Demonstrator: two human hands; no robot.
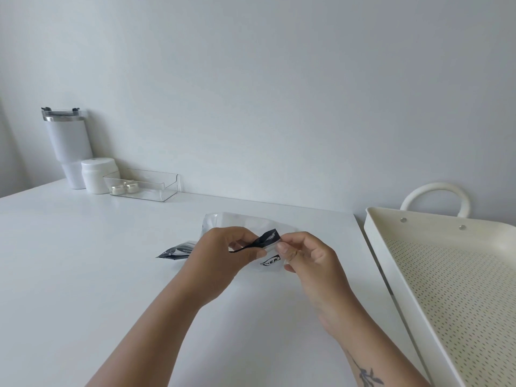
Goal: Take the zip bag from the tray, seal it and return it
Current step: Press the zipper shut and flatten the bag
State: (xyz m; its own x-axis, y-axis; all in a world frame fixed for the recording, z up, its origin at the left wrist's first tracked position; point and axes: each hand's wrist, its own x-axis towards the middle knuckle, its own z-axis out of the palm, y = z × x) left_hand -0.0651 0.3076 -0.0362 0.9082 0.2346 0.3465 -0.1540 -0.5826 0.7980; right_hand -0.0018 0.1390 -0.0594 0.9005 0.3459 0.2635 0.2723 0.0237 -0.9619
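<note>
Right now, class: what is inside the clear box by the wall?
Inside the clear box, two small round pearly containers sit at its left end; the rest looks empty. The white jar partly hides the box's left corner, so that corner cannot be checked.

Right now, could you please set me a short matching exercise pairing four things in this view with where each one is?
Things:
1. zip bag
2. tray
3. tumbler
4. clear box

Places:
A. far left corner, by the wall
B. off the table's right edge, nothing in it
C. held in both hands above the table
D. by the wall, right of the white jar

Pairs: 1-C, 2-B, 3-A, 4-D
</note>
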